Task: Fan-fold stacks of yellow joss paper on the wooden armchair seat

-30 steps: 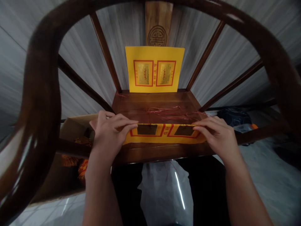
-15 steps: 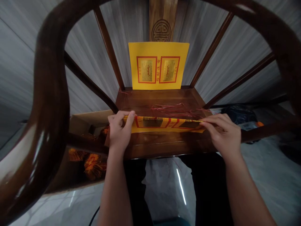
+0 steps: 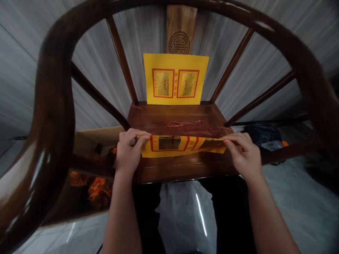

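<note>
My left hand and right hand each pinch one end of a printed yellow paper sheet, held crosswise above the near part of the wooden armchair seat. Its upper edge appears pleated, though the steep angle obscures the folds. Just beyond it, loose red strings lie on the seat; at the far edge, a yellow backing sheet with two red-framed gold panels stands upright.
</note>
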The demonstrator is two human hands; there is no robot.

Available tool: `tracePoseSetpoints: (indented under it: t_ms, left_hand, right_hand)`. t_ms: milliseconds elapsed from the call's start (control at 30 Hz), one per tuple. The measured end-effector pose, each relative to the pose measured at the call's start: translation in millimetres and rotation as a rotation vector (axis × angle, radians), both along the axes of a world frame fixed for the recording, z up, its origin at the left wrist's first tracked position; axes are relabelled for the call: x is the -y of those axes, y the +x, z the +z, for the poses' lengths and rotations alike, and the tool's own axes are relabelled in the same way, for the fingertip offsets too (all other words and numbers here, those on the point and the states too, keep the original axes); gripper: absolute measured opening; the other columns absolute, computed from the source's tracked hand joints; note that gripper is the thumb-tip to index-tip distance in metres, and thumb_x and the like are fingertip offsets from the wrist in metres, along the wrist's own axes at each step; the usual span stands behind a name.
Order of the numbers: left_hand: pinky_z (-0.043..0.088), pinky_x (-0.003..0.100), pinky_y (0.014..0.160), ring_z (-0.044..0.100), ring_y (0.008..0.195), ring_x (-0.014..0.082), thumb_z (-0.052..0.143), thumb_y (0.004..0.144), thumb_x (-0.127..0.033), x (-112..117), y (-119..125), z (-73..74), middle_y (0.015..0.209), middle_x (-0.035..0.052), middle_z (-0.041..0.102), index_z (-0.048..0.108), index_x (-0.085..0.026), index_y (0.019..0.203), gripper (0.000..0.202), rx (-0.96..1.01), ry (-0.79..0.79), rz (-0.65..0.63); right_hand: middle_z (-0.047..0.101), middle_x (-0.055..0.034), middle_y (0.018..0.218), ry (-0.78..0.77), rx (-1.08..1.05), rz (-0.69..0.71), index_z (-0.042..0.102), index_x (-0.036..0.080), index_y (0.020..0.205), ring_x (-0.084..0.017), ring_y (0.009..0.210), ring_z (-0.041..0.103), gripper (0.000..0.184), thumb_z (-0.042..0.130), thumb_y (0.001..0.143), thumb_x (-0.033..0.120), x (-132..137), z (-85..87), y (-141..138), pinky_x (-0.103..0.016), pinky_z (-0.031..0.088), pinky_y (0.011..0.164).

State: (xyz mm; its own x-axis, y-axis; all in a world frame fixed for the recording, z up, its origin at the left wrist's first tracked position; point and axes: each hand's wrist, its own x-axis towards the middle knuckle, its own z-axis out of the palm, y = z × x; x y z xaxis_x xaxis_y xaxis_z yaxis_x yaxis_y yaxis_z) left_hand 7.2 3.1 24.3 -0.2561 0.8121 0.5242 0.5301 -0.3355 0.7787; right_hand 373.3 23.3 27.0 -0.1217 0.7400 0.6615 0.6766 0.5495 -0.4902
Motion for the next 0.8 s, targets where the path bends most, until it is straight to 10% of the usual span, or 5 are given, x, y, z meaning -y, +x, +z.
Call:
tracePoseSetpoints:
  t_ms: [467,800]
  left_hand:
    - [0.040,0.042,0.095,0.059,0.097,0.0224,0.075,0.093,-0.014,28.9,9.6,23.1,0.089,-0.0013,0.076,0.082,-0.031,0.084,0.020,-0.248,0.242,0.133]
    - [0.035,0.038,0.084,0.049,0.081,0.0188,0.072,0.095,-0.007,120.4,51.3,-26.2,0.098,-0.0004,0.075,0.081,-0.030,0.109,0.029,-0.667,0.086,0.053]
  right_hand:
    - [0.076,-0.0023,0.102,0.236,0.163,-0.033,0.080,0.031,0.101,-0.023,0.094,0.065,0.015,0.076,0.095,0.017,20.8,23.4,11.5,-0.044,0.048,0.089]
    - [0.074,-0.0030,0.091,0.296,0.419,-0.166,0.080,0.034,0.117,-0.022,0.084,0.060,0.039,0.074,0.092,0.005,85.4,-70.9,73.1,-0.044,0.042,0.085]
